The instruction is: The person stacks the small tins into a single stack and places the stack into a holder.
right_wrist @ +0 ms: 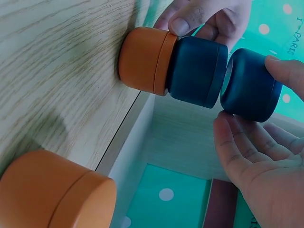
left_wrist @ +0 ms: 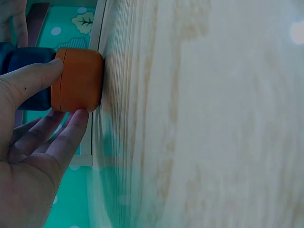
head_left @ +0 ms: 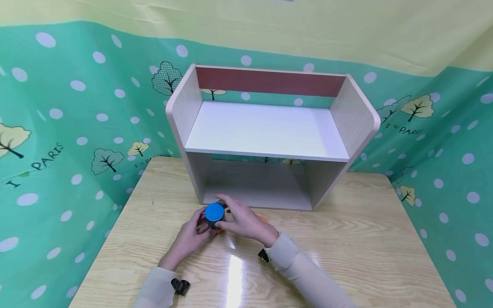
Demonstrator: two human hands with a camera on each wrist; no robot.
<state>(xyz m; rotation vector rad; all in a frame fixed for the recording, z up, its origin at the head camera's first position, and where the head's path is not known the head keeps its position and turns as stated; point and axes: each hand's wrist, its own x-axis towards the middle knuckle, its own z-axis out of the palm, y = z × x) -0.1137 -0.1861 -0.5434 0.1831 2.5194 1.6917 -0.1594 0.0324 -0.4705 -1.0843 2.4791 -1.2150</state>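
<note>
Several small lidded round jars are at the hands. One orange jar (right_wrist: 142,59) stands upright on the table with a dark blue jar (right_wrist: 197,71) stacked on its lid. My left hand (head_left: 188,237) steadies this stack, pinching the orange jar near its lid between thumb and fingers. Above the stack, my right hand (head_left: 242,220) holds a second dark blue jar (right_wrist: 249,85) by its sides; it looks slightly tilted, and a narrow gap shows beneath it. In the head view, its bright blue lid (head_left: 214,211) hides most of the stack.
Another orange jar (right_wrist: 52,190) stands on the wooden table (head_left: 346,248), mostly behind the right hand in the head view. A two-level shelf (head_left: 265,128) stands just behind the hands. Patterned green cloth (head_left: 77,128) hangs around the table.
</note>
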